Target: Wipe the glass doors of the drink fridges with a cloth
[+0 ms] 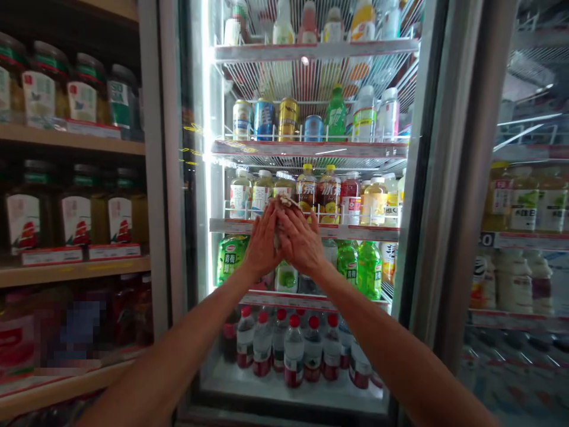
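Note:
In the head view both arms reach up to the glass door (191,196) of a lit drinks fridge. A crumpled pale cloth (287,201) shows above and between my fingertips. My left hand (263,240) presses on it from the left, its fingers stretched upward and close together. From the right, my right hand (302,237) lies on the same cloth, fingers extended and the thumb side toward the left hand. Most of the cloth is hidden under the hands. Behind them stand a row of tea bottles (306,190) and a green-labelled bottle (287,277).
Inside the fridge, wire shelves (315,50) hold bottles and cans, with red-capped bottles (293,350) at the bottom. Wooden shelves (71,133) of jars and bottles stand at left. A metal door frame (457,196) and another drinks fridge (524,240) are at right.

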### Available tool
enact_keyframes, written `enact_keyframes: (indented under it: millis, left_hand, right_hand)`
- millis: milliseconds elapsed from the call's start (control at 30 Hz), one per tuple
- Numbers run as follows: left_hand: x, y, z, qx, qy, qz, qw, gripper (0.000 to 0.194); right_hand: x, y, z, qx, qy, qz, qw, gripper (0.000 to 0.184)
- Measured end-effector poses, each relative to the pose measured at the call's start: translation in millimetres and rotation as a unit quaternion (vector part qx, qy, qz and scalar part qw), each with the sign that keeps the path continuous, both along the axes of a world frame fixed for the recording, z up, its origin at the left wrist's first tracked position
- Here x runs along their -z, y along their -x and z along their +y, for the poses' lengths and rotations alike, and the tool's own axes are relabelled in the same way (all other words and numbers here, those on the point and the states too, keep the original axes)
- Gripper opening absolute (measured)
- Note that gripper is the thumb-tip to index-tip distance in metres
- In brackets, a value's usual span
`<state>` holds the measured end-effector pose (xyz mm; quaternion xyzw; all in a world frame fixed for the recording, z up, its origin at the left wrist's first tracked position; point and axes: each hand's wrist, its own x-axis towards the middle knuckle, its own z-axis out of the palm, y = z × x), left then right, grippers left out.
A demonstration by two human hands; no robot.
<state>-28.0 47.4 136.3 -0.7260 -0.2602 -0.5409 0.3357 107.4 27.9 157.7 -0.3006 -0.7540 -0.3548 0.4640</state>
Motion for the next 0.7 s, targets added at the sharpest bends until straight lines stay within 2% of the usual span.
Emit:
enact_keyframes:
  millis: [67,167,233,300,367,467,533,600,700]
  left_hand:
    - [8.6,24.8,-0.6,-0.009,0.016,0.018,1.0,0.071]
    - [17.2,43.8,3.9,-0.026,-0.008,-0.088,0.996,0.059]
    - [20.4,45.3,9.4,-0.066,-0.022,-0.125,0.99,0.056]
    - [23.1,43.2,14.5,-0.11,-0.028,-0.102,0.988,0.057]
    - [25.9,41.1,17.9,-0.14,-0.031,-0.084,0.986,0.056]
    - [29.0,39.5,19.5,-0.161,-0.032,-0.094,0.982,0.057]
    - [29.9,38.1,19.4,-0.166,-0.033,-0.101,0.98,0.058]
    - [30.1,35.9,19.0,-0.161,-0.035,-0.109,0.98,0.059]
    - [30.1,32.9,18.7,-0.147,-0.032,-0.124,0.981,0.059]
  right_hand:
    - [-0.9,18.2,3.4,0.033,-0.005,0.012,0.999,0.049]
    - [-6.7,39.3,9.7,0.058,-0.031,0.006,0.998,0.049]
    - [-11.8,37.1,12.8,0.064,-0.051,-0.018,0.996,0.05]
    - [-15.6,12.9,13.2,0.071,-0.069,-0.031,0.995,0.05]
    - [-17.2,-32.6,11.3,0.088,-0.086,0.0,0.992,0.049]
    - [-17.4,-111.2,9.3,0.119,-0.13,0.171,0.969,0.047]
    - [-17.5,-141.4,10.2,0.135,-0.151,0.255,0.946,0.051]
    - [-18.0,-140.3,12.4,0.138,-0.147,0.254,0.946,0.055]
    - [-22.0,-96.6,16.0,0.119,-0.136,0.191,0.965,0.054]
